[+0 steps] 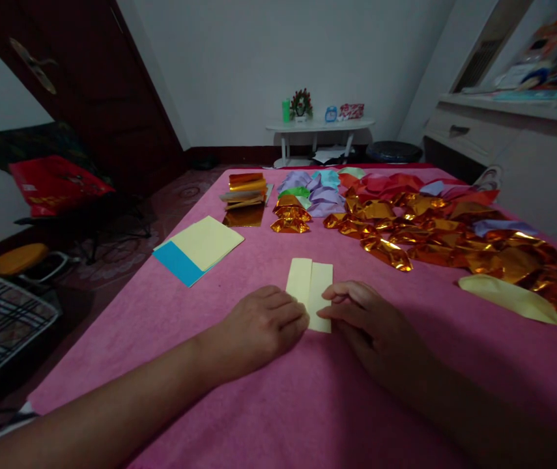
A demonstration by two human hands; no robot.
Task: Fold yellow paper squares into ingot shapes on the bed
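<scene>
A pale yellow paper (310,286), folded with both long sides turned in toward its middle, lies on the pink cloth (268,404). My left hand (258,326) rests curled on the paper's near left corner, fingertips pressing it. My right hand (361,319) presses the near right edge with fingers held together. Both hands pin the paper flat against the cloth.
A stack of yellow and blue paper sheets (197,249) lies to the left. Gold foil sheets (246,195) sit farther back. Folded gold and coloured paper pieces (429,228) spread across the right. A folded yellow piece (510,298) lies at right. A white side table (320,127) stands beyond.
</scene>
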